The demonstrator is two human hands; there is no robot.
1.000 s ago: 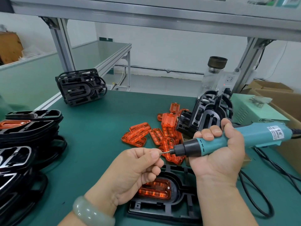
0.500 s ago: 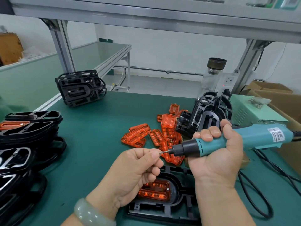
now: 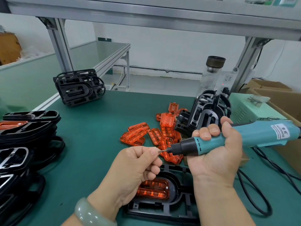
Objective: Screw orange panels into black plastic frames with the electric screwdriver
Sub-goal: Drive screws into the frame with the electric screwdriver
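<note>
My right hand (image 3: 216,154) grips a teal electric screwdriver (image 3: 254,136), held level with its bit pointing left. My left hand (image 3: 135,167) pinches a small screw at the bit tip (image 3: 162,150), fingers curled shut; the screw itself is mostly hidden. Below both hands a black plastic frame (image 3: 166,209) lies flat on the green mat with an orange panel (image 3: 153,189) seated in it. A heap of loose orange panels (image 3: 146,134) lies just beyond the hands.
Stacks of black frames sit at the left edge (image 3: 24,144), at the far left (image 3: 78,87) and behind the screwdriver (image 3: 206,115). A pale green power box (image 3: 246,110), a glass bottle (image 3: 211,74) and black cables (image 3: 260,193) occupy the right side. Cardboard boxes stand far right.
Almost nothing has changed. Both hands stay together with the screw at the bit tip; the screwdriver has shifted only slightly.
</note>
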